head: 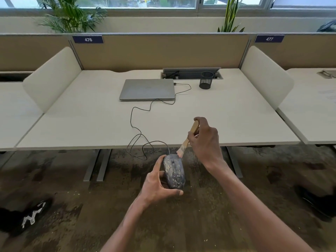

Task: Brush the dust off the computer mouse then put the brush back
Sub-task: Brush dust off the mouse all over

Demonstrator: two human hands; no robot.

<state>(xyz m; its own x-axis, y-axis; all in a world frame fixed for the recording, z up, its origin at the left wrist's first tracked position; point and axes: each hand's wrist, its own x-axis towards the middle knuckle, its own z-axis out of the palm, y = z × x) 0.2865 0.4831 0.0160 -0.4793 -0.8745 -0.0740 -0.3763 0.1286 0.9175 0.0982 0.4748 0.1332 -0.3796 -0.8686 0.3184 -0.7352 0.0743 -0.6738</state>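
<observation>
My left hand [157, 188] holds a dark computer mouse [174, 171] coated with whitish dust, out in front of the desk edge and above the floor. Its black cable [135, 128] loops over the desk to the closed laptop [147, 89]. My right hand [205, 140] grips a small wooden-handled brush [188, 140]. The pale bristles point down and touch the front end of the mouse.
A white desk [91, 120] stretches ahead with side dividers and a back panel. A black mesh pen cup [206, 80] stands at the back right beside an open cable tray [190, 73]. Dark shoes lie on the carpet at lower left and right.
</observation>
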